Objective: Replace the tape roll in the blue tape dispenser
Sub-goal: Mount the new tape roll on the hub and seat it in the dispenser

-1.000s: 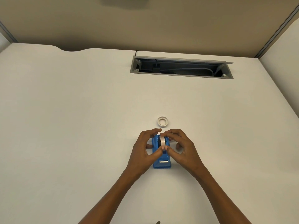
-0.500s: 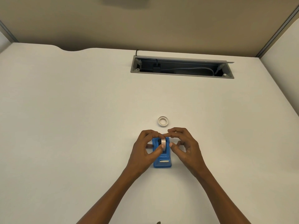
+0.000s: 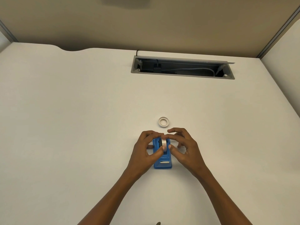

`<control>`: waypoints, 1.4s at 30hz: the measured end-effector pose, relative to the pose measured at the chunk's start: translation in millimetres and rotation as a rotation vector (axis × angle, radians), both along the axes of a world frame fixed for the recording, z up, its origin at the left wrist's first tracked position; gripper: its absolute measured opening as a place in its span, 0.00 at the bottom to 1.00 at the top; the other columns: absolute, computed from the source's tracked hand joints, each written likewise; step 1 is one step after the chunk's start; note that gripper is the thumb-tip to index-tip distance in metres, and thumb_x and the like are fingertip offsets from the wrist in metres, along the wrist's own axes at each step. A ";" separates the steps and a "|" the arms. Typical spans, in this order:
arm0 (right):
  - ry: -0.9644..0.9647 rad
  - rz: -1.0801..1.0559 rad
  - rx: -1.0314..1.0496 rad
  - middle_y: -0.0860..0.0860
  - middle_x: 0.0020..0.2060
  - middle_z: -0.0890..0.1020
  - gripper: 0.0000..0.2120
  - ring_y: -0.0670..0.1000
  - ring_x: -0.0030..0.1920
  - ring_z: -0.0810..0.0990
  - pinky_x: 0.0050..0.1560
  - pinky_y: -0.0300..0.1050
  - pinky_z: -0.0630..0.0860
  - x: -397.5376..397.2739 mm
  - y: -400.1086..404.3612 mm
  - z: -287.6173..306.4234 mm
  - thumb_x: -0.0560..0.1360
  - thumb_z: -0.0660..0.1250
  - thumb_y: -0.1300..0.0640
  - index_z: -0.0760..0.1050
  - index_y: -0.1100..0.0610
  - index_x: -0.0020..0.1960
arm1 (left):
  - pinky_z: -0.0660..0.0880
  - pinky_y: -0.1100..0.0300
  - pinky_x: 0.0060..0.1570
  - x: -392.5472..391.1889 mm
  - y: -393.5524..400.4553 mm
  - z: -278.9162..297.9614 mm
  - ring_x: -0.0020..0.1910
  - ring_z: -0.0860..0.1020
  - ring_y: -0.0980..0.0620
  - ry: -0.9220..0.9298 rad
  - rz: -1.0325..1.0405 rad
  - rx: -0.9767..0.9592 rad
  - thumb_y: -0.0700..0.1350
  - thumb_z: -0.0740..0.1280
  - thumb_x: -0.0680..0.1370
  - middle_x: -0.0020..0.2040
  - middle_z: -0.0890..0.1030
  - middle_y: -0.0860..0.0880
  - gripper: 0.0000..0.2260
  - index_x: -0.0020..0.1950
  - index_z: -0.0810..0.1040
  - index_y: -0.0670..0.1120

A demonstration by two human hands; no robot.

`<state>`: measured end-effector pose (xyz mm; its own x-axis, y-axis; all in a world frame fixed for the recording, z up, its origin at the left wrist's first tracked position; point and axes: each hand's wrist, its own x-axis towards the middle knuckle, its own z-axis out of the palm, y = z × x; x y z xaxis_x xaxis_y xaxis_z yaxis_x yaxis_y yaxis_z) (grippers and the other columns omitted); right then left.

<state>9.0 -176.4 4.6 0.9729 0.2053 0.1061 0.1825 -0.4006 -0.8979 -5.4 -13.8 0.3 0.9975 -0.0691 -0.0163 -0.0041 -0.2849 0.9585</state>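
We see the dispenser [image 3: 162, 157] on the table [image 3: 81, 127], long axis near to far, cutter end nearest us. A roll [image 3: 164, 143] stands on edge in it, pinched by the left hand [image 3: 146, 151]. The right hand [image 3: 183, 148] curls narrowly beside it. An empty core [image 3: 163, 122] lies flat just beyond.

We hold both forearms forward, meeting over the blue tape dispenser [image 3: 162, 157]. Our left hand [image 3: 144, 151] curls on its left side, thumb seemingly pressing the roll; our right hand [image 3: 185, 149] arches opposite, fingers spread.
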 end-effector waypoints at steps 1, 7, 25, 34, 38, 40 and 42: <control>0.002 0.003 -0.002 0.50 0.57 0.76 0.15 0.45 0.57 0.75 0.41 0.28 0.71 -0.1 -0.1 -0.2 0.68 0.66 0.58 0.79 0.50 0.54 | 0.77 0.65 0.50 -0.4 0.1 0.2 0.56 0.75 0.56 -0.003 -0.003 -0.003 0.52 0.67 0.69 0.55 0.73 0.60 0.16 0.57 0.73 0.57; 0.016 0.019 -0.030 0.51 0.57 0.76 0.16 0.47 0.56 0.75 0.41 0.28 0.71 1.7 0.2 -2.9 0.69 0.67 0.53 0.79 0.54 0.56 | 0.76 0.63 0.54 -1.4 0.7 -1.0 0.58 0.74 0.59 0.002 -0.003 -0.005 0.53 0.69 0.68 0.58 0.74 0.60 0.20 0.58 0.68 0.60; 0.045 -0.078 0.113 0.48 0.56 0.77 0.12 0.46 0.55 0.76 0.42 0.39 0.75 -0.1 -0.8 -8.2 0.70 0.71 0.61 0.80 0.50 0.52 | 0.77 0.68 0.49 1.8 3.9 -5.5 0.55 0.74 0.63 -0.048 -0.024 0.025 0.50 0.68 0.70 0.54 0.73 0.64 0.15 0.51 0.71 0.69; 0.011 -0.045 0.024 0.50 0.57 0.76 0.13 0.46 0.57 0.75 0.42 0.31 0.73 -1.3 -4.4 -3.4 0.70 0.70 0.65 0.81 0.53 0.52 | 0.78 0.64 0.49 1.2 2.2 -3.3 0.55 0.74 0.62 -0.043 -0.017 0.014 0.51 0.68 0.70 0.54 0.73 0.63 0.15 0.53 0.72 0.64; 0.021 -0.046 0.006 0.50 0.56 0.76 0.13 0.47 0.56 0.75 0.40 0.29 0.72 -0.3 -1.7 -3.1 0.69 0.67 0.57 0.80 0.54 0.53 | 0.77 0.64 0.52 0.4 1.9 -4.3 0.57 0.74 0.62 -0.024 -0.010 0.016 0.52 0.69 0.69 0.57 0.74 0.60 0.19 0.58 0.70 0.58; 0.037 -0.046 0.008 0.50 0.56 0.76 0.12 0.47 0.56 0.76 0.39 0.29 0.72 1.1 -1.2 -4.2 0.70 0.68 0.59 0.80 0.54 0.54 | 0.76 0.67 0.51 0.3 1.9 -3.2 0.57 0.74 0.63 -0.014 0.000 0.006 0.51 0.70 0.68 0.57 0.74 0.61 0.19 0.57 0.69 0.60; 0.043 -0.040 0.017 0.49 0.55 0.75 0.13 0.45 0.54 0.76 0.38 0.32 0.72 2.0 -0.9 -4.8 0.72 0.68 0.63 0.79 0.50 0.53 | 0.77 0.65 0.50 0.3 2.1 -3.0 0.56 0.74 0.62 -0.040 -0.010 -0.007 0.49 0.70 0.69 0.55 0.74 0.62 0.16 0.53 0.71 0.62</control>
<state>11.0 -177.3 -0.3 0.9841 0.1644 0.0675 0.1279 -0.3919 -0.9111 -5.1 -11.8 -2.7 0.9965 -0.0794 0.0242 -0.0454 -0.2776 0.9596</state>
